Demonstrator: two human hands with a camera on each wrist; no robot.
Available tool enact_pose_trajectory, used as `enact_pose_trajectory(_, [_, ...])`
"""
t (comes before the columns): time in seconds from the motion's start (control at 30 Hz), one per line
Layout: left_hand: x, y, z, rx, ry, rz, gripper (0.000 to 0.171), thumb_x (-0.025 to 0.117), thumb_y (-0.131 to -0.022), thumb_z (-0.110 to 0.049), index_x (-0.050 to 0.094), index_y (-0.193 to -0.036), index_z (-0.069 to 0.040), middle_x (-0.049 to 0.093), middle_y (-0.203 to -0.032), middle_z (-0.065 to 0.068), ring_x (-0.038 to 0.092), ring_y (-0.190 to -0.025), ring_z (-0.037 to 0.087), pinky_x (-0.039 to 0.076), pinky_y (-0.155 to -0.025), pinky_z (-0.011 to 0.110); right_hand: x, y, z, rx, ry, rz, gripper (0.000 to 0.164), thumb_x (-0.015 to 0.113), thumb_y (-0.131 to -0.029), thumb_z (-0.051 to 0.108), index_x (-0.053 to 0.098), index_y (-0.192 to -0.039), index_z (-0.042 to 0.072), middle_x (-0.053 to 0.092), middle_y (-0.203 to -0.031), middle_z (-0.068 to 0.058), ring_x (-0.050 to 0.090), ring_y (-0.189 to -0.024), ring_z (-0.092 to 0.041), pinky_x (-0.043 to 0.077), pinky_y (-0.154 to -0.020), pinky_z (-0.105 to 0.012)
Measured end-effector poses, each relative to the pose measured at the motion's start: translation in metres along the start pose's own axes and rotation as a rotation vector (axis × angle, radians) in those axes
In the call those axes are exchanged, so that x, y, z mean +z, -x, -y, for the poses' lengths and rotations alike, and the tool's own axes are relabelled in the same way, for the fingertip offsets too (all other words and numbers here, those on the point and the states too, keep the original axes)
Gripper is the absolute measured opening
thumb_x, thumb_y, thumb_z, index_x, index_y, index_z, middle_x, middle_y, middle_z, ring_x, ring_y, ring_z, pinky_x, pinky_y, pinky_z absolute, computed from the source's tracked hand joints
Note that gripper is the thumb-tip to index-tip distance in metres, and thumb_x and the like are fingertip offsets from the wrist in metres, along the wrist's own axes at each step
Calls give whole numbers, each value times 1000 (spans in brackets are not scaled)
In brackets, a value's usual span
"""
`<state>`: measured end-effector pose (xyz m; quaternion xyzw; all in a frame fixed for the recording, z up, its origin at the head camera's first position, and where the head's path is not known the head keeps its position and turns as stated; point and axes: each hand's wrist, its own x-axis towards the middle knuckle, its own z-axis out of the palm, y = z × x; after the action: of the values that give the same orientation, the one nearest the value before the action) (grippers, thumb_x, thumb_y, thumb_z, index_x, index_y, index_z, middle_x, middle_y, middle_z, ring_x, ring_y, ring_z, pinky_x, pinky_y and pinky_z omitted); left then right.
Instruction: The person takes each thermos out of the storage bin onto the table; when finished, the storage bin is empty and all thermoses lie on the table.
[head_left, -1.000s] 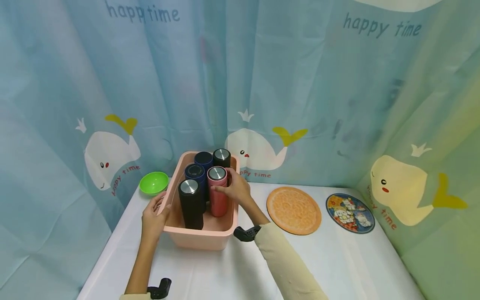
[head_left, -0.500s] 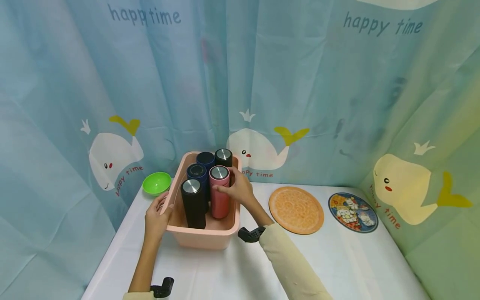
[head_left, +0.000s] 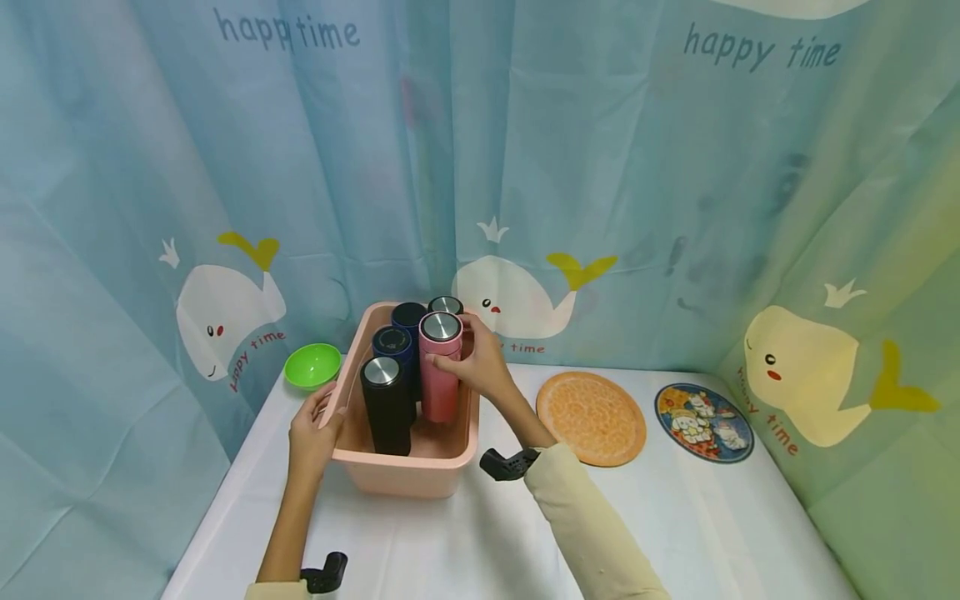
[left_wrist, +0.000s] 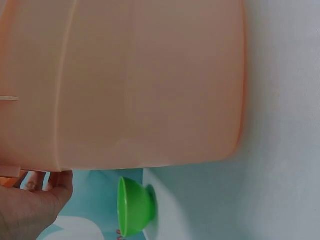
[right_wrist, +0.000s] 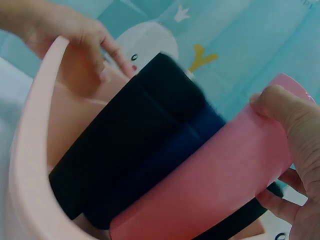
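Note:
A pink thermos (head_left: 439, 387) stands nearly upright inside the peach plastic bin (head_left: 401, 481). My right hand (head_left: 480, 363) grips its upper part, thumb on the near side, as the right wrist view (right_wrist: 295, 135) also shows. My left hand (head_left: 312, 429) holds the bin's left rim. Beside the pink thermos are a black thermos (head_left: 386, 412) at the front left and two dark blue ones, the nearer (head_left: 394, 343) and the farther (head_left: 409, 314). Another black thermos (head_left: 447, 304) is at the back, mostly hidden. The pink thermos's lid is higher than its neighbours' near it.
A green bowl (head_left: 312, 367) sits left of the bin on the white table (head_left: 720, 533). To the right lie a round orange mat (head_left: 591, 418) and a round blue mat with cartoon figures (head_left: 703, 423). A blue whale-print curtain (head_left: 570, 167) hangs behind.
My right hand has raised the pink thermos a little, and its lid now covers part of the black one behind. The left hand stays on the bin rim.

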<state>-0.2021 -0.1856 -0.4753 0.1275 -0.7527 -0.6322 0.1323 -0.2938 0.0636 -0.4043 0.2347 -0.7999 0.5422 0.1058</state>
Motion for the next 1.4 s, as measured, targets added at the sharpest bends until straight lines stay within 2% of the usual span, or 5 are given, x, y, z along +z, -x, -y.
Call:
enact_pose_trajectory(0.23, [0,0,1,8,4,-4,47,56,-95,-2,48,-141,-5,51,-138,20,47,-131,33,38,-112,46,-9,-2,22,-75,-29,-27,63,83,-73,13,51,-126,0,64,-115,-19,66,-97,-29,60,-79,-41])
enact_pose_trajectory(0.63, [2,0,1,-1,12,2,46,56,-95,-2,48,-141,-5,51,-138,20,47,-131,33,38,-112,46,-37,-5,65,-181,16,-106,62,82,-73,17,52,-124,0,65,-114,-16,63,-101,-26,59,-76,-41])
enact_pose_trajectory(0.93, [1,2,-1,-10,-5,-1,46,55,-96,-4,48,-141,-6,50,-140,19,45,-133,34,37,-113,47,-67,0,93,-193,10,-149,63,80,-73,20,52,-126,2,63,-117,-13,60,-104,-22,58,-75,-41])
enact_pose_trajectory(1.2, [1,3,-1,-5,10,3,46,55,-96,-3,47,-142,-6,49,-141,19,46,-133,33,38,-112,46,-93,7,98,-169,18,-182,58,80,-74,18,53,-123,3,64,-113,-11,60,-102,-17,57,-71,-28])
enact_pose_trajectory(1.4, [-1,2,1,18,6,2,47,55,-95,-1,48,-141,-4,50,-139,20,47,-131,32,38,-112,46,-109,19,90,-136,56,-222,58,80,-73,15,54,-123,3,64,-113,-11,60,-100,-16,56,-69,-27])
